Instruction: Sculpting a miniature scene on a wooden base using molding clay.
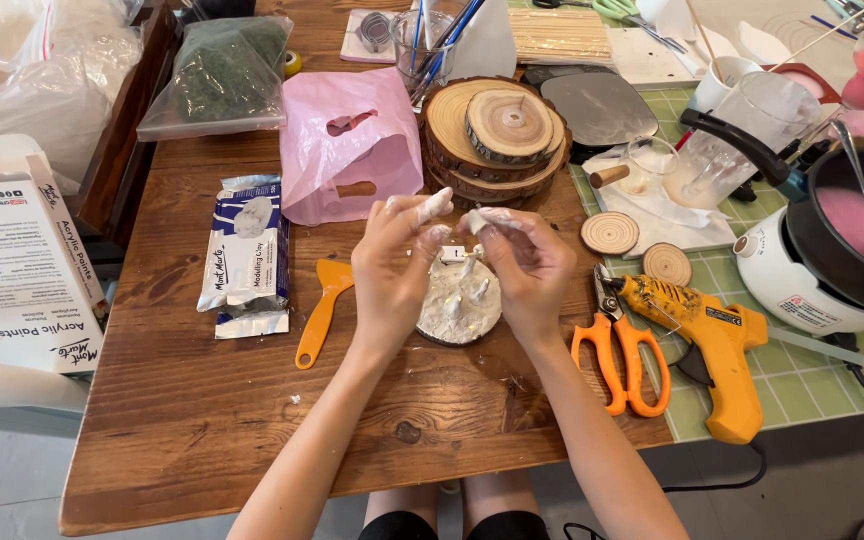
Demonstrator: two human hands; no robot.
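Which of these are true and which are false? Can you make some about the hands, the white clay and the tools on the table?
1. Both hands, left hand and right hand, are smeared with white clay. True.
2. The yellow glue gun lies to the left of the hands. False: it lies to their right, beside the orange-handled scissors.
3. A clay-covered wood slice sits on the table under the hands. True.
4. The orange scraper is held in the left hand. False: it lies on the wooden table, apart from the hand.
5. The stack of wood slices stands beyond the hands, next to a pink plastic bag. True.
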